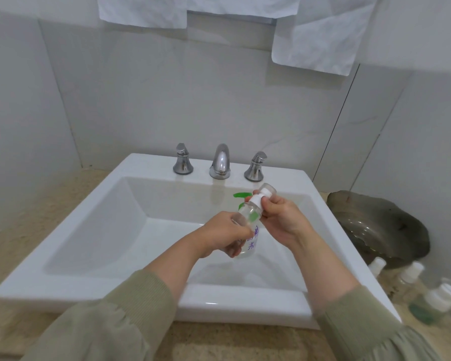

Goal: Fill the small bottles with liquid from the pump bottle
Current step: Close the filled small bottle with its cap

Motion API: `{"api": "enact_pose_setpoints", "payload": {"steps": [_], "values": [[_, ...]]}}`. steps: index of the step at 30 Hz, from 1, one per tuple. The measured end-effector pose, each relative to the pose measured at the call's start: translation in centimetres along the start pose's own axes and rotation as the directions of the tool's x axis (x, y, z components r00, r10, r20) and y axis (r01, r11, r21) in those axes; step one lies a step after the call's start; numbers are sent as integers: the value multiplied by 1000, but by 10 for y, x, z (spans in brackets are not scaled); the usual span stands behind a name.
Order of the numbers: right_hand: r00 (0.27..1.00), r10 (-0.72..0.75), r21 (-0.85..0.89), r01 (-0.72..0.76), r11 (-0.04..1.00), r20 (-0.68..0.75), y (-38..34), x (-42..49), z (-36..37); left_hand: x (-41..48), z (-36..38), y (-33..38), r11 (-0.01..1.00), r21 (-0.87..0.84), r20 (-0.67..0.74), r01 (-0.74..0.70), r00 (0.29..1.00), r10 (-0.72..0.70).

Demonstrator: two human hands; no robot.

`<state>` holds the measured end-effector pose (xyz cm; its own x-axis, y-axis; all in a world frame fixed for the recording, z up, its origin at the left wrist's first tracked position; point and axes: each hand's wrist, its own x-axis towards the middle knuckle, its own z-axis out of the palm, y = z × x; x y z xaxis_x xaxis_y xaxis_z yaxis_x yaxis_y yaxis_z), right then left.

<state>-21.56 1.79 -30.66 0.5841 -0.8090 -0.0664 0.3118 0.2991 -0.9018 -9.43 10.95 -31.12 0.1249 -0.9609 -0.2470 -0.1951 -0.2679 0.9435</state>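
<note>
Over the sink (pixel 141 165), the left hand (pixel 219 235) grips a clear pump bottle (pixel 248 217) with purple writing. Just above its fingers (pixel 232 250), the right hand (pixel 279 214) pinches a small clear bottle (pixel 269 188) against the white pump top (pixel 255 203). Well right of the fingers, more small bottles (pixel 412 273) stand on the counter (pixel 37 212).

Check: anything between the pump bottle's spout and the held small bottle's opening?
Yes. A white cap covers the neck of the small bottle, gripped by the right hand; the left hand holds the body. The green pump spout lies just behind.
</note>
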Motion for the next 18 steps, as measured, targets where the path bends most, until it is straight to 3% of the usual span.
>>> {"api": "enact_pose_setpoints", "payload": {"steps": [11, 18], "values": [[992, -10, 39, 15, 999, -129, 8, 1, 11, 10, 7, -10, 959, 280, -317, -41, 939, 132], [985, 4, 64, 7, 998, -171, 11, 2, 14, 9, 8, -8, 826, 563, -396, 18, 883, 251]]}}
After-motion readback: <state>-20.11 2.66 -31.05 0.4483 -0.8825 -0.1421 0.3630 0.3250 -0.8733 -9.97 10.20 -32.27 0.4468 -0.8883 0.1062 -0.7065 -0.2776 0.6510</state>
